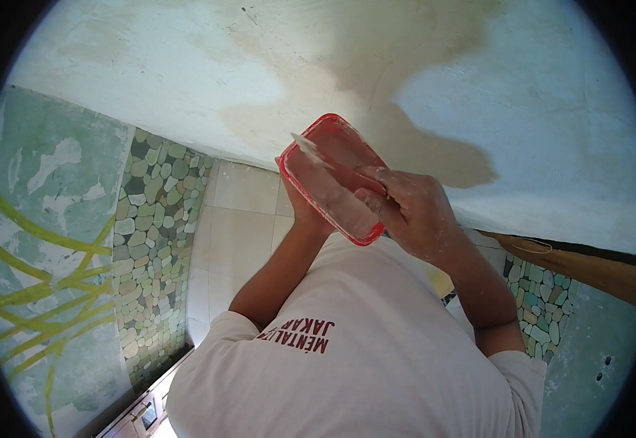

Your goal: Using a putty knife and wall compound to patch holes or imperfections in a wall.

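Observation:
A red rectangular tub (367,238) with rounded corners is held up in front of the wall by my left hand (306,210). That hand grips it from the left and below, and most of its fingers are hidden behind the tub. Pale, wet putty (354,207) smears the tub's inside. My right hand (418,212), spotted with white, is closed around a flat scraper (347,174) whose blade reaches across the tub's opening. A whitish dab of putty sits at the blade's far end. The scraper's grip is hidden in my fingers.
The whitish wall (245,66) ahead has a damp-looking brownish patch (434,139). At left, a pebble-stone strip (157,219) borders a green patchy wall (48,190) with yellow strokes. Pale floor tiles (241,193) lie below. A brown board-like edge (588,270) is at right.

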A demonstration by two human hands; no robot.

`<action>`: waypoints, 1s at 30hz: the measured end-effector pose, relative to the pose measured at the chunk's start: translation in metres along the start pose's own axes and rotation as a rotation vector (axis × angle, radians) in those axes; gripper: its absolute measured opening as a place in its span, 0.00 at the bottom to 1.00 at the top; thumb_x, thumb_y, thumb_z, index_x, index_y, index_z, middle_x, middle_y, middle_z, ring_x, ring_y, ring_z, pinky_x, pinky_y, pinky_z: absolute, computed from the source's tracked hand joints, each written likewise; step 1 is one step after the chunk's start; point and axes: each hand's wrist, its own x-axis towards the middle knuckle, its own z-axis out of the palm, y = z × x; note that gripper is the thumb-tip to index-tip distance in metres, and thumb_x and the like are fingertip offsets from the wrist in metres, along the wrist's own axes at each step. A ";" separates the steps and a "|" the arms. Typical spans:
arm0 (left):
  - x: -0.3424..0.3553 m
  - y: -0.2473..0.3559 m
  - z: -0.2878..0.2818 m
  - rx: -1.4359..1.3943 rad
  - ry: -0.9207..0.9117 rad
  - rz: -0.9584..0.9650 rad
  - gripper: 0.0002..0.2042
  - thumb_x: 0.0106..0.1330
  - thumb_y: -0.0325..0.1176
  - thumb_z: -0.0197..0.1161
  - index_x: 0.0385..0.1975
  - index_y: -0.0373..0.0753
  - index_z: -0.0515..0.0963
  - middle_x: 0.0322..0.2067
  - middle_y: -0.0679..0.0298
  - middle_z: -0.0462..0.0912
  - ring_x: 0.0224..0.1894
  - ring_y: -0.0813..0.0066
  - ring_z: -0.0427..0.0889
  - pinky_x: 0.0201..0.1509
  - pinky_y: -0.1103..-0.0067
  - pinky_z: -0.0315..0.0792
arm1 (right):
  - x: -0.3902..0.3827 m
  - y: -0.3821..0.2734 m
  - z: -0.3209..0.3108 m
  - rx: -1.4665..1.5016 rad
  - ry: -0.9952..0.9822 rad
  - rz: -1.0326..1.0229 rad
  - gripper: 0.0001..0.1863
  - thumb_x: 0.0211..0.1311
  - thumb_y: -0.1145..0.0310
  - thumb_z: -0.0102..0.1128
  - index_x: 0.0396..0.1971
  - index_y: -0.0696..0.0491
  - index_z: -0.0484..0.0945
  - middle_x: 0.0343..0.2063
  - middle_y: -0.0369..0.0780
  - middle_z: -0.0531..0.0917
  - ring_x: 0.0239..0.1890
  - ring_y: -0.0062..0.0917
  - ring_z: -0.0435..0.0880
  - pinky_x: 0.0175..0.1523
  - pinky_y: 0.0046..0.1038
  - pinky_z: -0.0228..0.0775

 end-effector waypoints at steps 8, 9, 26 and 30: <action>0.001 0.004 -0.011 0.254 0.057 0.117 0.28 0.71 0.60 0.36 0.60 0.47 0.64 0.55 0.65 0.70 0.57 0.67 0.69 0.61 0.67 0.67 | 0.008 -0.004 -0.018 0.153 -0.182 0.246 0.12 0.62 0.74 0.58 0.44 0.62 0.76 0.28 0.51 0.82 0.23 0.33 0.80 0.32 0.27 0.72; 0.002 0.004 -0.011 0.253 0.061 0.122 0.28 0.71 0.60 0.36 0.60 0.47 0.64 0.55 0.65 0.70 0.57 0.67 0.69 0.61 0.67 0.67 | 0.011 -0.008 -0.023 0.095 -0.150 0.251 0.12 0.63 0.74 0.56 0.44 0.62 0.76 0.27 0.50 0.82 0.22 0.34 0.80 0.32 0.28 0.72; 0.010 0.016 0.014 0.291 0.297 0.188 0.42 0.61 0.74 0.36 0.64 0.45 0.60 0.60 0.62 0.66 0.61 0.62 0.67 0.63 0.65 0.65 | 0.046 0.019 0.009 0.361 -0.258 0.414 0.09 0.65 0.74 0.50 0.39 0.64 0.74 0.25 0.44 0.82 0.25 0.22 0.77 0.36 0.28 0.71; 0.013 0.018 0.001 0.101 0.253 0.169 0.42 0.61 0.74 0.35 0.63 0.45 0.60 0.60 0.62 0.66 0.61 0.63 0.66 0.64 0.65 0.64 | 0.047 0.020 0.018 0.623 -0.249 0.523 0.09 0.68 0.77 0.49 0.43 0.61 0.75 0.35 0.34 0.81 0.33 0.12 0.75 0.39 0.19 0.71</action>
